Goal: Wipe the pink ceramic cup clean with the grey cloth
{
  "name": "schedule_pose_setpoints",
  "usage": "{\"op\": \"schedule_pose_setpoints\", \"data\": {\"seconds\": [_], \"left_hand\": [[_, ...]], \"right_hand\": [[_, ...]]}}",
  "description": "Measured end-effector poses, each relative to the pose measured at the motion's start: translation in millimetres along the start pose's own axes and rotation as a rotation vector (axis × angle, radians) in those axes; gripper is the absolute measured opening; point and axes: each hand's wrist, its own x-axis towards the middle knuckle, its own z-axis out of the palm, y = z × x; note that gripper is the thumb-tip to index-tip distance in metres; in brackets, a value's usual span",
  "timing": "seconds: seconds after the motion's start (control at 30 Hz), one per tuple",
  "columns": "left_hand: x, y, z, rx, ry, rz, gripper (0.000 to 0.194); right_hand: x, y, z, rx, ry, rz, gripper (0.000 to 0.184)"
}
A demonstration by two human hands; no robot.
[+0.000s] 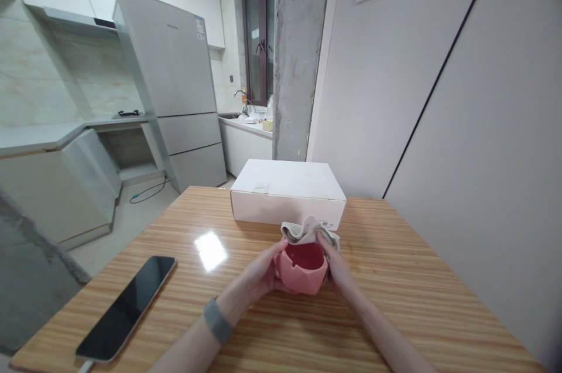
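Note:
A pink faceted ashtray (302, 276) with a notch in its rim is held just above the wooden table, its opening tilted towards me. My left hand (263, 270) grips its left side, thumb at the rim and fingers underneath. On the right, my right hand (334, 262) is closed on a light grey cloth (302, 231), which lies over the far rim and runs down the right side of the ashtray. The far side of the ashtray and some of my right fingers are hidden.
A white box (287, 185) stands right behind the ashtray. A phone (127, 308) with a white cable lies at the left on the wooden table (184, 232). A white wall (483, 144) borders the table's right side. A fridge (175, 68) stands beyond.

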Motion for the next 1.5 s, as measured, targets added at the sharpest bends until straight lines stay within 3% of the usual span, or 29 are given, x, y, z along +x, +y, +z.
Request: {"op": "schedule_pose_setpoints", "data": {"seconds": [0.13, 0.33, 0.4, 0.53, 0.73, 0.87, 1.1, 1.23, 1.33, 1.5], "left_hand": [[1, 0, 7.2, -0.049, 0.094, 0.135, 0.046], [2, -8, 20.2, -0.117, 0.161, 0.337, 0.053], [2, -6, 20.7, -0.127, 0.151, 0.296, 0.048], [0, 3, 12.1, -0.084, 0.196, 0.073, 0.046], [3, -3, -0.4, 0.023, 0.056, -0.036, 0.047], [4, -5, 3.4, -0.008, 0.111, 0.028, 0.043], [6, -7, 16.7, -0.153, 0.184, 0.303, 0.034], [1, -6, 22.9, -0.217, 0.113, 0.414, 0.035], [-5, 2, 24.4, -0.211, -0.012, 0.335, 0.036], [-7, 7, 16.6, -0.054, 0.073, 0.035, 0.044]], "right_hand": [[-1, 0, 1, -0.005, 0.021, -0.053, 0.043], [-8, 14, 10, 0.018, 0.196, -0.145, 0.052], [-7, 15, 9, 0.026, 0.212, -0.142, 0.05], [0, 7, 0, 0.037, 0.132, -0.039, 0.042], [1, -6, -4, -0.007, -0.088, 0.167, 0.038], [4, -7, -6, -0.044, -0.047, 0.063, 0.043], [-12, 6, 8, -0.083, 0.102, -0.151, 0.053], [-21, 10, 13, -0.144, 0.066, -0.279, 0.049], [-19, 6, 8, -0.118, 0.084, -0.264, 0.045], [-5, -2, -5, -0.022, 0.014, -0.031, 0.042]]}}
